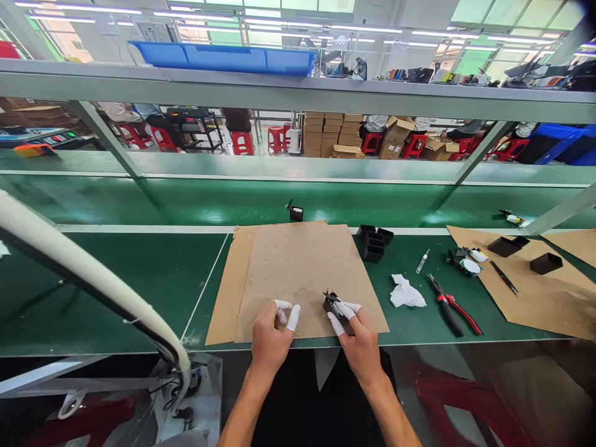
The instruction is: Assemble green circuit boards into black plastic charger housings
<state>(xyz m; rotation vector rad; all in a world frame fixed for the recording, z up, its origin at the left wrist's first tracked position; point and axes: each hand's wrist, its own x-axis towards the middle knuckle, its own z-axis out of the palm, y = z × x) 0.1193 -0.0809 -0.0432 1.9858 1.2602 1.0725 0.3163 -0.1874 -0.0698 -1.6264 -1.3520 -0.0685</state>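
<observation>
White finger covers are on the fingertips of both my hands. My right hand (356, 338) grips a small black boxy part (331, 303) with short dark prongs on its upper end, low over the right side of a cardboard sheet (298, 267). Its underside is hidden by my fingers. Left of it, my left hand (272, 332) hovers at the sheet's front edge, fingers curled and thumb raised, a small gap between them and nothing visible inside. Beyond the sheet stands a similar black part (295, 212) with thin blades on top.
Right of the sheet lie black open cases (374, 245), a crumpled white tissue (406, 292), a small tube (422, 261) and red-black pliers (454, 307). Farther right, another cardboard (535, 298) holds black cases and tweezers (505, 278). A pale hose (93, 261) arches at left.
</observation>
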